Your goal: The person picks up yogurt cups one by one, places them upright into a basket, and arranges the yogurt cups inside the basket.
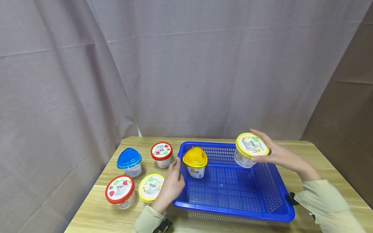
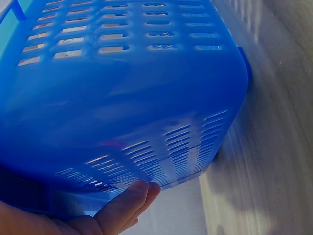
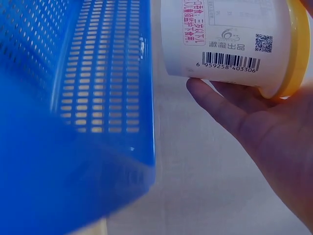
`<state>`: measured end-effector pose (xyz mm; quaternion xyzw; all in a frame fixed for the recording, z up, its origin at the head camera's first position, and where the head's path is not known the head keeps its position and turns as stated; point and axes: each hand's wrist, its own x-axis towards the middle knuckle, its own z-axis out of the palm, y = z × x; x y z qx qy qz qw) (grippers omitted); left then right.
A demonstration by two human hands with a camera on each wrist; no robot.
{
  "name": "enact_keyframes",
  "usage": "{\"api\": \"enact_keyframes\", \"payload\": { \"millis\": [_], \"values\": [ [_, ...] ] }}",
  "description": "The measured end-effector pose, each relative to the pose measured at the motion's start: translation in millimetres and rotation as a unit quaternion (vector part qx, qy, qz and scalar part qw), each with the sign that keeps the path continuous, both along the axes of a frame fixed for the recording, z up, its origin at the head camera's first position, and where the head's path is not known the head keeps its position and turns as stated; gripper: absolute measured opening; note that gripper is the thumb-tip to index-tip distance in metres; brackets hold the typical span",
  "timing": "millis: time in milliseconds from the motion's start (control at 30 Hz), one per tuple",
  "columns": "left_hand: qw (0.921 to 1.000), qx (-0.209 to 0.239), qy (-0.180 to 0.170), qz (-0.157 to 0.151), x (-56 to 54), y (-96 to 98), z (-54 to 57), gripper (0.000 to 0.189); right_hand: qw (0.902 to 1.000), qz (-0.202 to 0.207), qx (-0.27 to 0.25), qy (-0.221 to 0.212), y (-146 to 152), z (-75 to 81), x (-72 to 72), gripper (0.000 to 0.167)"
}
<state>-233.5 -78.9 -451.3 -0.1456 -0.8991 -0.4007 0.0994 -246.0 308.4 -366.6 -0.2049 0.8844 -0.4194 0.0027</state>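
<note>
My right hand [image 1: 274,153] grips a round white tub with a yellow lid [image 1: 245,161], thumb on the near side and fingers on the far side. It holds the tub over the back right part of a blue plastic basket [image 1: 233,209]. In the right wrist view the tub's barcode side [image 3: 215,44] shows beside the basket's slotted wall [image 3: 100,73]. At the basket's left rim, my left hand [image 1: 172,184] holds the edge; the left wrist view shows its fingers [image 2: 124,205] against the slotted wall. A tub with a domed yellow lid [image 1: 196,160] stands inside the basket's left end.
Left of the basket, on the wooden table [image 1: 90,215], stand a blue domed-lid tub [image 1: 129,161], a small red-lidded tub [image 1: 162,153], a larger red-lidded tub [image 1: 120,191] and a yellow-lidded tub [image 1: 151,187], partly behind my left hand. A grey curtain [image 1: 204,81] hangs behind the table.
</note>
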Motion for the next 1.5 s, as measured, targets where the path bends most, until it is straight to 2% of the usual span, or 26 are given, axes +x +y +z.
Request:
{"api": "enact_keyframes", "payload": {
  "millis": [167,400,800,1100,1500],
  "values": [
    [1.0000,-0.001,0.002,0.001,-0.4,0.2,-1.0,0.061,0.9998,0.008,0.017,-0.006,-13,1.8,-4.8,0.102],
    [1.0000,0.001,0.008,0.000,-1.0,-0.2,-1.1,0.061,0.9988,0.044,0.022,0.002,-28,-3.7,-11.3,0.100],
    [0.9999,-0.001,0.011,0.000,-0.2,0.4,-1.6,0.061,0.9947,0.101,0.014,-0.002,-53,-11.9,-12.5,0.103],
    [0.9999,-0.004,0.013,0.000,-0.6,-0.2,-1.0,0.061,0.9904,0.134,0.033,-0.008,-73,-13.7,-16.6,0.105],
    [1.0000,-0.001,0.002,0.003,0.1,0.3,-0.6,0.061,0.9799,0.189,0.026,-0.057,-103,-30.3,-21.0,0.110]
  ]
}}
